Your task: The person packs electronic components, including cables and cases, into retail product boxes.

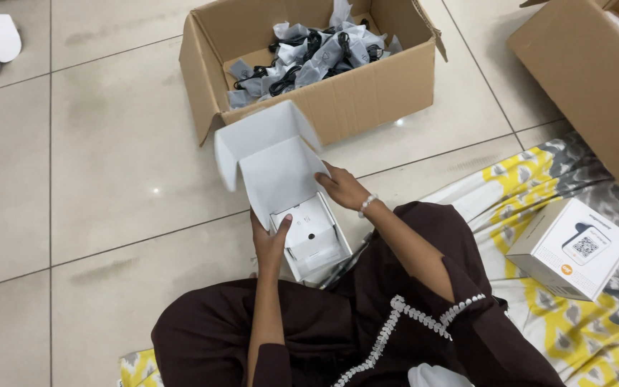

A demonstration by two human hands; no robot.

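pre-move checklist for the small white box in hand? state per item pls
1. Small white cardboard box held by both hands: ok; left hand at its left edge, right hand on the right side.
2. White lid flap open: ok, raised.
3. White insert seated inside: ok.
4. Large brown cardboard carton of grey-bagged black cables nearby: ok, open.
5. Cable already in the box: cannot tell.
6. Closed white printed box lying apart on the patterned mat: ok.

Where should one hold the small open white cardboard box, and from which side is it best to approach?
Probably by its two long side walls, from left and right, as the left hand and right hand do now. The small open white cardboard box has its lid raised on the far side, blocking that approach.
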